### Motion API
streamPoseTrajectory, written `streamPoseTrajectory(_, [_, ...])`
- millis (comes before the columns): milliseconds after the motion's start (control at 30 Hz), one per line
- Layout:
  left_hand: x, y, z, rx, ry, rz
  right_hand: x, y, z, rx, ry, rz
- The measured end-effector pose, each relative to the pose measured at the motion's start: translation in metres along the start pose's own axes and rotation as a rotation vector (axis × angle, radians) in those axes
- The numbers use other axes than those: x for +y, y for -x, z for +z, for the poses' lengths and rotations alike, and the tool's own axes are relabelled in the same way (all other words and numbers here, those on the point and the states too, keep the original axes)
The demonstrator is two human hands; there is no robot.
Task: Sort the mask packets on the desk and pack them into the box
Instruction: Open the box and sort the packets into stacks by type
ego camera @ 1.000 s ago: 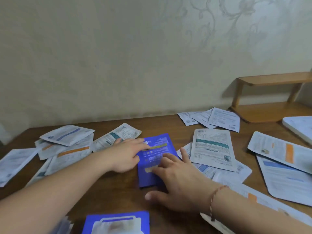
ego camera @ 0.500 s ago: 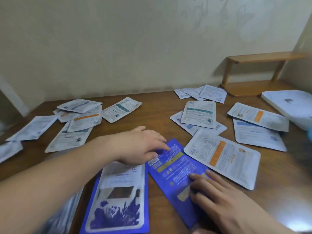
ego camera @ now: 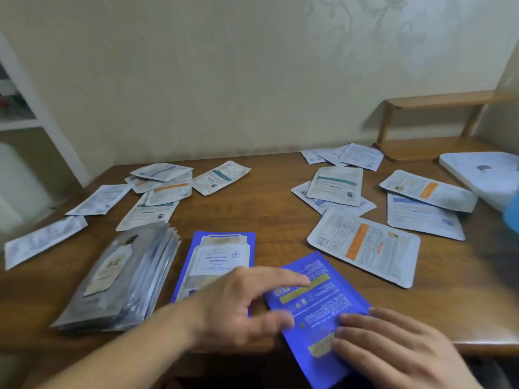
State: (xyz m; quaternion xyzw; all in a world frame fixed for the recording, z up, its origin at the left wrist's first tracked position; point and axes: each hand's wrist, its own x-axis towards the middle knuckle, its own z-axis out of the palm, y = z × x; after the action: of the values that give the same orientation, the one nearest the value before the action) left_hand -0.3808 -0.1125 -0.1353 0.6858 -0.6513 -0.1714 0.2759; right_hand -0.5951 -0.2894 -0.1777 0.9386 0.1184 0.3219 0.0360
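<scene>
Right at the near edge, the right hand (ego camera: 398,352) lies flat, its fingers (ego camera: 362,321) straight and pressing on the lower half of a dark blue foil mask packet (ego camera: 317,301), printed back up. That packet sits at six o'clock on the brown wooden tabletop (ego camera: 269,220), tilted, its near end overhanging the edge. The left hand (ego camera: 238,304) comes in from seven o'clock, fingers (ego camera: 283,279) extended and loosely spread, fingertips touching the packet's upper left part; whether the thumb is under the edge, I cannot tell through the blur.

Just beside it at the left, partly under the left hand, lies a second blue mask packet with a pale jar picture (ego camera: 216,262), face up. At eight o'clock, a fanned stack of silvery grey foil packets (ego camera: 120,279) lies just beside that.

At three o'clock, a white flat packet with an orange stripe (ego camera: 365,245) lies near the dark blue one. Beyond it at two o'clock there are more white packets: a teal-striped one (ego camera: 335,185) on top of another, then an orange-marked one (ego camera: 427,189) overlapping a blue-marked one (ego camera: 421,217). At the far right, a white flat box (ego camera: 483,175), partly out of view.

At ten o'clock, a loose heap of white packets (ego camera: 160,189) overlaps, with a teal-striped one (ego camera: 222,178) apart at eleven. At one o'clock, three small white packets (ego camera: 345,157) lie by a wooden corner shelf (ego camera: 432,122) against the cream wall (ego camera: 224,80).
</scene>
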Motion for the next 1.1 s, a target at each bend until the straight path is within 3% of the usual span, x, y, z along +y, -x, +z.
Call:
streamPoseTrajectory(67, [0.013, 0.008, 0.014, 0.108, 0.14, -0.03, 0.007, -0.032, -0.029, 0.144, -0.084, 0.097])
streamPoseTrajectory(133, [0.02, 0.003, 0.028, 0.3, 0.225, -0.107, 0.023, -0.072, -0.055, 0.186, -0.132, 0.214])
streamPoseTrajectory(233, [0.034, -0.012, 0.037, 0.532, 0.462, -0.256, 0.058, -0.129, -0.072, -0.022, -0.293, 0.421])
streamPoseTrajectory(367, [0.041, -0.014, 0.039, 0.587, 0.668, -0.359, 0.102, -0.166, -0.05, -0.251, -0.554, 0.581])
streamPoseTrajectory(467, [0.042, -0.003, 0.032, 0.658, 0.699, -0.413, 0.111, -0.169, -0.02, -0.264, -0.643, 0.657])
streamPoseTrajectory(600, [0.029, 0.032, 0.025, 0.877, 0.601, -0.426, 0.098, -0.186, 0.025, -0.207, -0.83, 0.777])
streamPoseTrajectory(767, [0.002, 0.083, 0.028, 1.046, 0.421, -0.51, 0.061, -0.219, 0.083, -0.388, -0.896, 0.76])
streamPoseTrajectory(967, [-0.02, 0.107, 0.033, 0.908, -0.15, -0.489, 0.038, -0.236, 0.119, -0.491, -0.594, 0.57])
streamPoseTrajectory(1100, [-0.025, 0.115, 0.041, 0.853, -0.229, -0.529, 0.031, -0.232, 0.127, -0.429, -0.508, 0.507])
